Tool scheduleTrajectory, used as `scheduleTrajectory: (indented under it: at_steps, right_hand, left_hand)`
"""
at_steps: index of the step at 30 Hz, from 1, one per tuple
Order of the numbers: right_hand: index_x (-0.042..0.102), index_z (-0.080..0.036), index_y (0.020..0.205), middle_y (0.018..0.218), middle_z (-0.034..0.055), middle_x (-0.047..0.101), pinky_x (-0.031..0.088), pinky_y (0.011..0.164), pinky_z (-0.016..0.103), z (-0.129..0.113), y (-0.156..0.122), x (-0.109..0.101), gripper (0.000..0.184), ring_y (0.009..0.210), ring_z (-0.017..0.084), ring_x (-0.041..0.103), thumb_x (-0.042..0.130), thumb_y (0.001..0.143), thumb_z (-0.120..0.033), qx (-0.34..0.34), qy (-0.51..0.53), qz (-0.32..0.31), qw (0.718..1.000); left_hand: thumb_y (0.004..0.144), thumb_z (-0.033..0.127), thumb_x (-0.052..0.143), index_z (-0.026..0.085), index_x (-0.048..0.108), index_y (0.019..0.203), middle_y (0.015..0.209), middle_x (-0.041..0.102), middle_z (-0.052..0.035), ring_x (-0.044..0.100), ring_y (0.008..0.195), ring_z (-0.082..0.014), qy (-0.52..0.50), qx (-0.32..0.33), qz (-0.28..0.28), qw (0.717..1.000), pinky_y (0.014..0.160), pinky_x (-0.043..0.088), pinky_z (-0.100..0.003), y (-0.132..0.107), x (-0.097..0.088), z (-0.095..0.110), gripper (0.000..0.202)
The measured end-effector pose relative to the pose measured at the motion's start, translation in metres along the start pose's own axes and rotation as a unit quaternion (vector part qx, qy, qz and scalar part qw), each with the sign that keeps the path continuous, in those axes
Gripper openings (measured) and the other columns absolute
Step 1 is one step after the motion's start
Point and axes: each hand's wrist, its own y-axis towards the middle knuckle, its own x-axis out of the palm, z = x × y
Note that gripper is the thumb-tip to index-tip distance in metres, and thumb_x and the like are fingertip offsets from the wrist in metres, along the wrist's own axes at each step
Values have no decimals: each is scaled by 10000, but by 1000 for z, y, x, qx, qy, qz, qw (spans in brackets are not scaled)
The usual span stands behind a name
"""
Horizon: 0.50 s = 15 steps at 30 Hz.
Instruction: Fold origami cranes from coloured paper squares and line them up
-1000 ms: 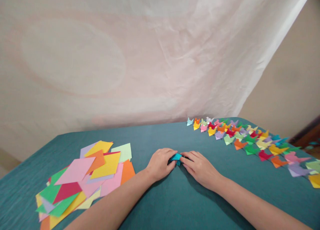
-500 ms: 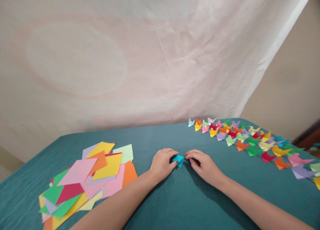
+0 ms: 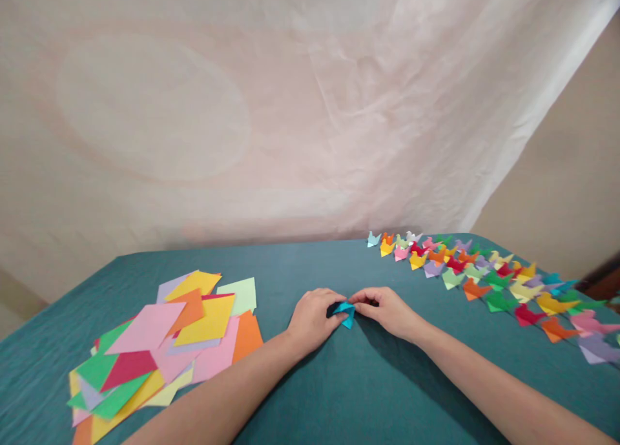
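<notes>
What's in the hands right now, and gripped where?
A small folded blue paper piece, pinched between both hands: the left hand grips its left side, the right hand its upper right edge. Its lower tip is free.

Folded piece (image 3: 345, 311), centre of view: turquoise blue, plain.
Tablecloth (image 3: 339, 393): teal, uniform.
Loose paper squares (image 3: 145, 329), 8 o'clock of the piece: pink, yellow, orange, red, green, lilac and pale green. Each sheet is a single plain colour.
Rows of folded figures (image 3: 494, 281), 2 o'clock: the same mixed colours plus turquoise, in no regular colour order.
Backdrop sheet (image 3: 242, 109), 12 o'clock: off-white with a pinkish cast and a faint paler oval at 11 o'clock.
Wall (image 3: 571, 174), 3 o'clock: beige.
</notes>
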Motion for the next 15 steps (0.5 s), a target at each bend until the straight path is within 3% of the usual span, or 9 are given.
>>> scheduleTrajectory:
  at_steps: [15]
  right_hand:
    - [705, -185, 871, 857, 44, 711, 447, 750, 322, -2, -2, 7, 240, 809, 201, 612, 545, 805, -351, -14, -74, 34, 997]
  left_hand:
    - [786, 257, 595, 250, 635, 1028, 1027, 661, 8, 582, 957, -182, -14, -1, 9, 1000, 869, 435, -295, 0, 2, -1, 245]
